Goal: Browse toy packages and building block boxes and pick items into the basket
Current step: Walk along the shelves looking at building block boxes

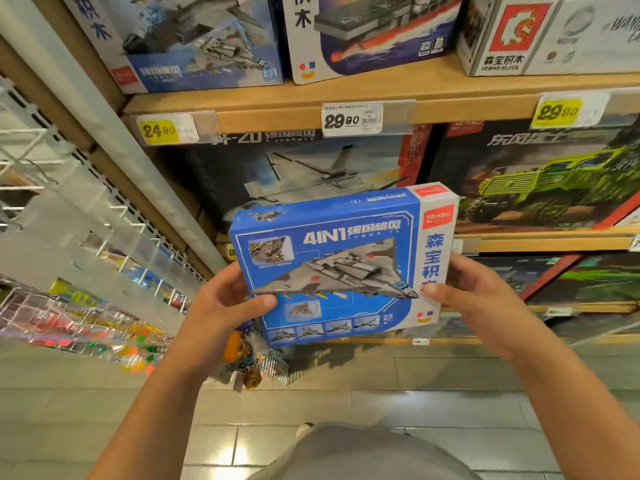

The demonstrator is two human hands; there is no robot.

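1. Wooden shelves point(284, 98) of building block boxes fill the background, top row cut off.
2. Before them a blue 4IN1 box point(332, 265) is held up, tilted.
3. Left hand point(221, 303) grips its left edge, thumb on front; fingers hidden behind.
4. Right hand point(478, 299) grips the right edge likewise.
5. Blurred toy packages point(242, 358) hang below the left hand.

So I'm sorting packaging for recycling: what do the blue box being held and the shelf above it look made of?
The blue 4IN1 box looks like thin printed cardboard, slightly glossy, with folded edges. The shelf looks like wood or wood-look laminate, matte tan; which one, I can't tell.
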